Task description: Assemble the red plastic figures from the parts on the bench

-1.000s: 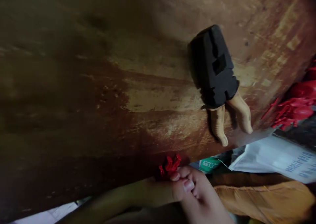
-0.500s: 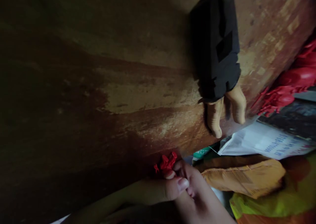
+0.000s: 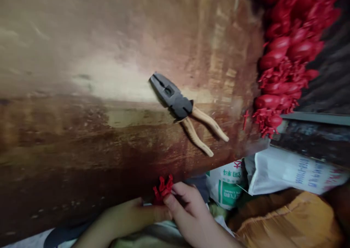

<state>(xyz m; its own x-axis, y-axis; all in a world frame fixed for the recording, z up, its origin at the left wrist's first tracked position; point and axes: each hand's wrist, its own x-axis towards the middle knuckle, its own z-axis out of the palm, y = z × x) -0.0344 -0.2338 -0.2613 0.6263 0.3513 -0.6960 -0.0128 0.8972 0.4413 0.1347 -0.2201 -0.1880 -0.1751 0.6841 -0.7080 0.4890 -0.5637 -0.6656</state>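
"What do the hands have?"

"The left hand (image 3: 136,214) and right hand (image 3: 194,215) are closed together, pinching a red plastic piece (image 3: 163,189)."

"What's left?"

"A large heap of red pieces (image 3: 284,58) still lies well beyond the hands, past pliers (image 3: 175,102) on a stained board (image 3: 109,138)."
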